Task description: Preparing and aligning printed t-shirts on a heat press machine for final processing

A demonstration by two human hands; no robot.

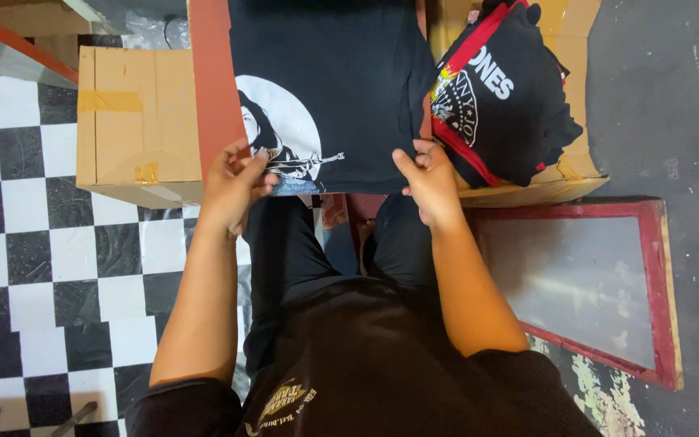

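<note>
— Left hand (232,180)?
— Out in front, forearm running straight up from the lap, wrist slightly bent. Fingers curled, grip pinched together on the near left corner of the black T-shirt (329,89), right at the white round print.
— And the right hand (429,178)?
— Same reach, forearm angled in from the right. Thumb and fingers closed, grip clamped on the near right corner of the same hem.
— Where exactly is the shirt?
— Spread flat on a reddish-brown counter (208,81), near edge hanging just above the knees, pulled taut between both hands.
— Anything beside it?
— Heap of black printed shirts (519,105) with red trim just to the right, atop a cardboard box (560,182). Another taped cardboard box (135,121) to the left. Red-framed screen (584,283) on the floor, lower right. Black-and-white checkered floor (34,243) on the left.
</note>
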